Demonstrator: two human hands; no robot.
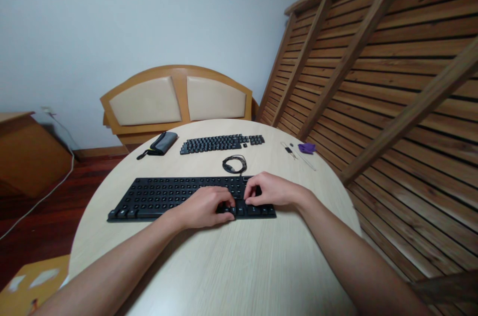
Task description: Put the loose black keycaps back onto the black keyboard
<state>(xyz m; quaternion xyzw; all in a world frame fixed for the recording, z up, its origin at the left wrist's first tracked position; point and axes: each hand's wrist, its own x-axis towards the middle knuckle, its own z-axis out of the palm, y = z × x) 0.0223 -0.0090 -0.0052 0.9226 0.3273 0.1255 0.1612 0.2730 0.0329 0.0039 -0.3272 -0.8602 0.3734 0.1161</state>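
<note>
A black keyboard (164,194) lies flat on the round table, most of its key positions showing bare switch posts without caps. My left hand (209,205) rests over its lower right part, with curled fingers on the keys and the thumb along the front edge. At the number pad, my right hand (267,189) is bent with thumb and index finger drawn close together. Whatever lies between those fingertips is too small or hidden to make out. Some caps are seated on the front row near both hands.
Loose keycaps (212,143) lie in rows behind the keyboard. A coiled cable (234,164) sits between them. At the right are a small wire tool (288,150), a thin rod (306,160) and a purple cloth (306,148). A grey pouch (164,142) lies back left on the table (239,271).
</note>
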